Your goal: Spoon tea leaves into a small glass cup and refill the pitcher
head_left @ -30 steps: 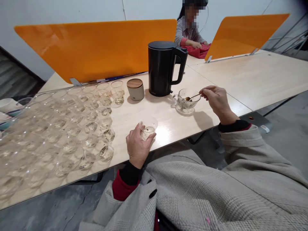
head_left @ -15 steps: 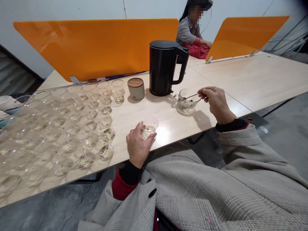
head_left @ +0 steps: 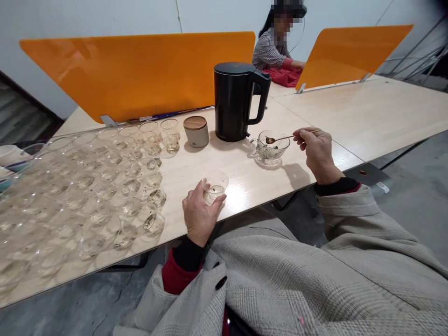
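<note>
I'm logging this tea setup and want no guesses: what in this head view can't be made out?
- Spoon load: dark, too small to identify.
- Small glass base: hidden by the left hand.
- Glasses at the left edge: blurred, cut off, uncountable.
- Canister contents: lid closed.
- Kettle fill: opaque.

Bare tabletop [head_left: 245, 172] lies open between both hands' fingers; crowded glasses [head_left: 87, 186] block leftward, kettle [head_left: 234, 100] stands beyond.
</note>
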Available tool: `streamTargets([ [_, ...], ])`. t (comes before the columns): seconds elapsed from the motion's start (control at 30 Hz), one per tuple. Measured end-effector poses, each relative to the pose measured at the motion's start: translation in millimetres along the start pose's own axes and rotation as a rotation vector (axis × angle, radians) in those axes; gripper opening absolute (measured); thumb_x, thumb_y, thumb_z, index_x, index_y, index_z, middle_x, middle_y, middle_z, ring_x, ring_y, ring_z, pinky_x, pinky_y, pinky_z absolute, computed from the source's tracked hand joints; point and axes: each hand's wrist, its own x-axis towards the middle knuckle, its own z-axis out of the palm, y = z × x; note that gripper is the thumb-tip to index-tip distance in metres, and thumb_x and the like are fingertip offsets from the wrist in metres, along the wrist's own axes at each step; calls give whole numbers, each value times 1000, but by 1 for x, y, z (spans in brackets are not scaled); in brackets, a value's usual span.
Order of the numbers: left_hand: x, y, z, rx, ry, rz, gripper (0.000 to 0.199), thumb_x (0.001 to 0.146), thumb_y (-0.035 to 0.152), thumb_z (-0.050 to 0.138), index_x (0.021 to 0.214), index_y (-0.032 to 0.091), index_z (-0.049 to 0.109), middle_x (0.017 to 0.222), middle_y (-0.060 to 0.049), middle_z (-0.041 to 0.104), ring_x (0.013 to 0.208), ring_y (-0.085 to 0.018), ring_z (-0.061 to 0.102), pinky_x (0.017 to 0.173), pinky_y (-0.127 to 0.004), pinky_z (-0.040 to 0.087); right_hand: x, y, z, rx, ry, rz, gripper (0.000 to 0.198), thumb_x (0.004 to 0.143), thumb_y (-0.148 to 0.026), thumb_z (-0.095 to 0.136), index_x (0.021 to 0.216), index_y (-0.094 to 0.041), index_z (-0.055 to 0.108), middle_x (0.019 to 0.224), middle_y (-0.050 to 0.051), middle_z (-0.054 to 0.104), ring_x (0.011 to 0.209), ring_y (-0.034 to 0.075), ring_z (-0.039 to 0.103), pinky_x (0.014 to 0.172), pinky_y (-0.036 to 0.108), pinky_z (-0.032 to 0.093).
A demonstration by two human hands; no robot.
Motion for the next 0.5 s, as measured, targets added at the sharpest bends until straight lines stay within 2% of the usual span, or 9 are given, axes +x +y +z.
streamTargets([
  [0.27,0,0,0,-4,-2,-4,65,88,42,85,145,22,61,124,-9,82,114,-34,73,101,-48,52,4,7,-3,41,38,95,18,85,-11,62,74,-19,73,70,3,67,59,11,52,49,22,35],
  [0.37,0,0,0,-2,-3,-6,65,87,42,85,144,22,61,124,-9,82,114,-34,73,101,-48,53,2,9,-4,-12,17,18,17,86,-13,62,76,-20,74,72,3,68,63,12,56,53,23,41],
  [0.5,1,0,-1,5,-7,-6,65,87,42,84,144,22,61,124,-9,82,114,-35,73,101,-48,53,0,10,-3,-168,-2,-151,16,90,-18,65,80,-23,76,76,3,70,73,16,63,68,28,52],
])
